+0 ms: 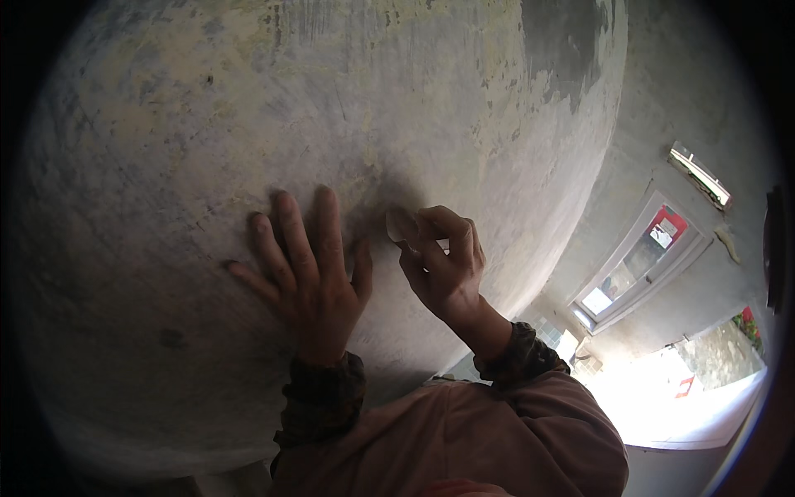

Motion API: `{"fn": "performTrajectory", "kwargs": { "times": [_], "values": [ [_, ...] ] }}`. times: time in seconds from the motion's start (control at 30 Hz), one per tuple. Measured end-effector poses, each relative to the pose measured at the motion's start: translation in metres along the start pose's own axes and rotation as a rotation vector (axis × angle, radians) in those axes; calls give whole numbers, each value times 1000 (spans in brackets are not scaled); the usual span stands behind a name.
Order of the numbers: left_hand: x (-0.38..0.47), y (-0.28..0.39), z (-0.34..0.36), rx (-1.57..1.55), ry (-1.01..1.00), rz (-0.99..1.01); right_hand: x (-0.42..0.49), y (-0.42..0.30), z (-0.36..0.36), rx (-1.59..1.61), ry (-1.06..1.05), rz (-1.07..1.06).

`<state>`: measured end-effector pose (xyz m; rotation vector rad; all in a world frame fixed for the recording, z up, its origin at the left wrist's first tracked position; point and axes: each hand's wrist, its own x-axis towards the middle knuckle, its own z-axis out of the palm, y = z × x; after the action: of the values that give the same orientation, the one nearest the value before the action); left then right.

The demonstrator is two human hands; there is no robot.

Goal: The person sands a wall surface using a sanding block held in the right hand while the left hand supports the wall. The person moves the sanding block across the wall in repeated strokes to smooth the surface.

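In front of me a large plastered wall (pixel 186 143) fills much of the head view, with patchy white, yellowish and grey areas and scratches. My left hand (pixel 313 282) is spread against it, fingers apart and holding nothing. To its right, my right hand (pixel 452 264) pinches a small, thin, pale piece (pixel 402 225) between thumb and fingers. That piece looks partly see-through, and its material is unclear. It is close to the wall; whether it touches is hidden by shadow. Camouflage cuffs end both of my sleeves.
A darker grey patch (pixel 562 46) marks the wall's upper right. Beyond its edge, another grey wall (pixel 677 93) holds a narrow opening (pixel 700 175) and a white-framed glazed door or window (pixel 640 267). Bright light enters at lower right, near pale floor tiles (pixel 546 330).
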<state>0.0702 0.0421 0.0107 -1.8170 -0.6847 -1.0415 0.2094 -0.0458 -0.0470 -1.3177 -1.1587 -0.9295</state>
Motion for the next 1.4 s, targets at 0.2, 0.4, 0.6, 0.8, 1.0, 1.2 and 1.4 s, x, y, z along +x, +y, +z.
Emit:
{"fn": "performTrajectory", "kwargs": {
  "times": [0.2, 0.4, 0.6, 0.8, 1.0, 1.2, 1.4],
  "values": [
    [-1, 1, -2, -19, -27, -22, -4, 0, -1, 0, -18, -16],
    [-4, 3, -6, 1, -67, 129, -6, 2, 1, 1, 4, 6],
    [-8, 8, -6, -22, -109, 89, -8, 2, 2, -29, 23, 8],
    [-6, 9, -4, -54, -92, 73, -9, 2, 3, -10, 23, 39],
    [-5, 8, -2, 23, -50, 131, -5, 2, 3, -17, 22, 34],
    [-6, 5, -2, 16, -58, 128, -6, -1, 3, -19, -2, 34],
    [-7, 7, -1, 23, -55, 135, -6, 0, 1, -28, 18, 22]
  ]
}}
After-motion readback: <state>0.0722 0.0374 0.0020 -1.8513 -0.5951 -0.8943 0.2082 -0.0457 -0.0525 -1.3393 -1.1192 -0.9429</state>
